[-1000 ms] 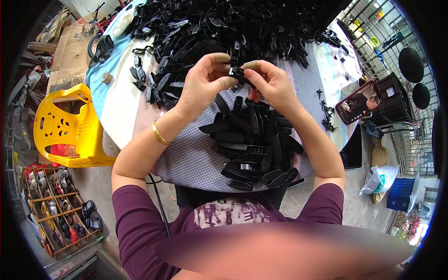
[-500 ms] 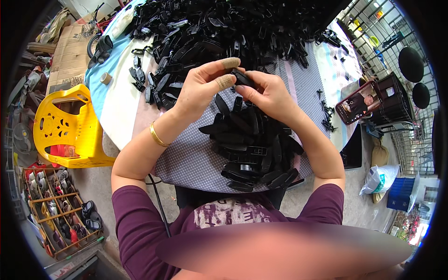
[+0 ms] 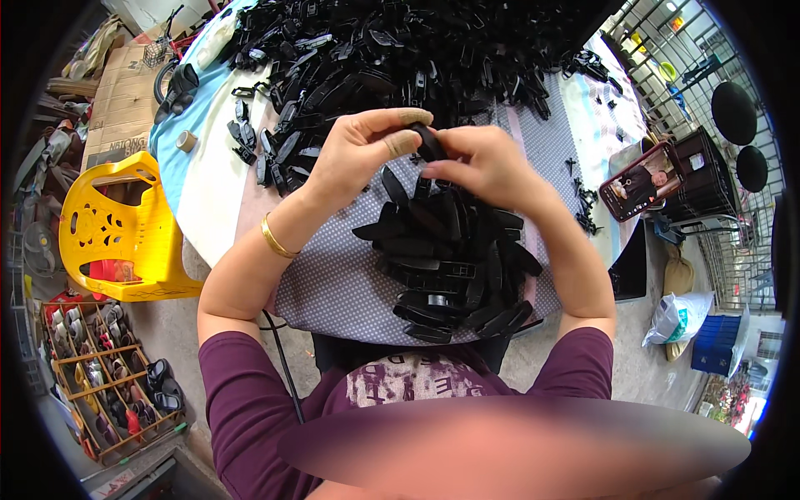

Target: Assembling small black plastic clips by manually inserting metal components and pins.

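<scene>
Between my two hands, over the table, is a small curved black plastic part. My left hand, with tape wrapped on its thumb and a finger, pinches the part from the left. The thumb and fingers of my right hand close on its other side. Just below my hands lies a heap of finished-looking black plastic pieces, long and rounded. Beyond them, a large pile of loose black plastic parts covers the far side of the table. The exact kind of the part cannot be made out.
A patterned cloth covers the table. On its left lies a tape roll; at right are small black bits and a propped phone. A yellow chair and a shoe rack stand left.
The black part has turned more upright between my fingers. My right hand has rolled slightly, its fingers curling more; my left hand has barely shifted.
</scene>
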### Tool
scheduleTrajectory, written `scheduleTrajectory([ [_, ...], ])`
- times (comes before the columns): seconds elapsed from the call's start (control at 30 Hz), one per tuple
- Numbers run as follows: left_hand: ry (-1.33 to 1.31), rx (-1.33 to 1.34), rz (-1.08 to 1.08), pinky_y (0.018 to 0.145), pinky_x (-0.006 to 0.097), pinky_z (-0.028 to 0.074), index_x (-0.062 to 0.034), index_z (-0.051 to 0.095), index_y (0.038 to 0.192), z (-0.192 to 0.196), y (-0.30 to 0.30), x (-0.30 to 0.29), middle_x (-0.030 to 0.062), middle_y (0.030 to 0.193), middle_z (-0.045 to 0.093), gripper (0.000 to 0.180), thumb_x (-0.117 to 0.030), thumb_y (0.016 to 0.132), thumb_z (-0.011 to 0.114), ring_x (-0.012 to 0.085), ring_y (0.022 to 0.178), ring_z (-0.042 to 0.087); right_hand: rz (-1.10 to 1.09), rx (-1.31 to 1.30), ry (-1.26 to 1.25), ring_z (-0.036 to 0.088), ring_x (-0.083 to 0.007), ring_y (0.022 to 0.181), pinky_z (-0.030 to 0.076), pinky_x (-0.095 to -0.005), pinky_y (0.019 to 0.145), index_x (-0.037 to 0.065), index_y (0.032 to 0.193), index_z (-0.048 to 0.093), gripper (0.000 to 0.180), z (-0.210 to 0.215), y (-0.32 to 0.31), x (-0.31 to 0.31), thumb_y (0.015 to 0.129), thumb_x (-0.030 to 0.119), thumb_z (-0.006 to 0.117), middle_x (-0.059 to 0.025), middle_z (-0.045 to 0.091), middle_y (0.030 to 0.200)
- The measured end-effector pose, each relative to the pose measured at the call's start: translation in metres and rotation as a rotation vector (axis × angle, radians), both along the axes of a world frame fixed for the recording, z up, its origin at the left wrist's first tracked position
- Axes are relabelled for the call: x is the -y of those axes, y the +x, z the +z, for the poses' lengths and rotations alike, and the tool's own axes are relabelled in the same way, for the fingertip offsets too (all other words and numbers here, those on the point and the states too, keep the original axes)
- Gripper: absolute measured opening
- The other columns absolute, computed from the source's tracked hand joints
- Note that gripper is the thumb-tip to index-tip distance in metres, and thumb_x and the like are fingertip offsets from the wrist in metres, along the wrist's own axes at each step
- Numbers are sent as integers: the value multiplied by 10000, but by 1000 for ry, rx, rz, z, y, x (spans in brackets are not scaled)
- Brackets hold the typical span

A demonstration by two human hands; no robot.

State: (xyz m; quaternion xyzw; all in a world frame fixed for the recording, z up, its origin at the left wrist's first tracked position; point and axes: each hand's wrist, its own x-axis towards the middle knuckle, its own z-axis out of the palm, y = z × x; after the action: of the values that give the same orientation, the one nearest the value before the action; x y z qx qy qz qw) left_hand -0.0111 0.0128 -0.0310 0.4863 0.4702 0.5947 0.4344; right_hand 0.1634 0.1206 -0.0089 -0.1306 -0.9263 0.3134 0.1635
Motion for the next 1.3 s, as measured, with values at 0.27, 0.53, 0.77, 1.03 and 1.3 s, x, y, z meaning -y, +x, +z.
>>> scheduleTrajectory([
  [0.27,315,-782,-131,807,317,479,-63,625,1025,21,27,15,58,947,664,449,-147,618,796,208,903,618,-238,-130,456,584,-244,920,472,-316,791,41,1101,611,322,-52,14,-87,780,71,612,-90,639,1036],
  [0.53,-82,-265,-177,802,261,490,-2,593,1129,12,26,14,92,1080,625,332,-139,833,652,116,889,601,-441,116,441,622,-211,762,503,-305,711,18,1014,647,268,-20,21,-75,753,78,643,-72,664,933],
  [0.77,-143,365,-42,804,291,521,13,574,1124,-20,15,-2,93,1041,630,302,-198,909,566,142,861,618,-104,-361,185,598,-133,668,480,-232,596,15,1002,633,288,-12,-7,6,723,44,692,-65,621,832],
  [1.03,15,197,91,893,304,472,33,489,1229,-17,10,-3,68,1101,581,322,-74,924,500,117,956,564,-432,132,233,624,-284,703,479,-359,636,29,864,655,305,-30,13,-44,778,321,672,-134,651,749],
  [1.3,-13,114,105,856,277,470,20,505,1156,-12,11,0,66,1025,604,317,-35,857,592,116,948,566,-396,30,225,641,-218,732,490,-302,656,4,937,633,216,-33,13,-44,800,172,624,-133,659,810],
])
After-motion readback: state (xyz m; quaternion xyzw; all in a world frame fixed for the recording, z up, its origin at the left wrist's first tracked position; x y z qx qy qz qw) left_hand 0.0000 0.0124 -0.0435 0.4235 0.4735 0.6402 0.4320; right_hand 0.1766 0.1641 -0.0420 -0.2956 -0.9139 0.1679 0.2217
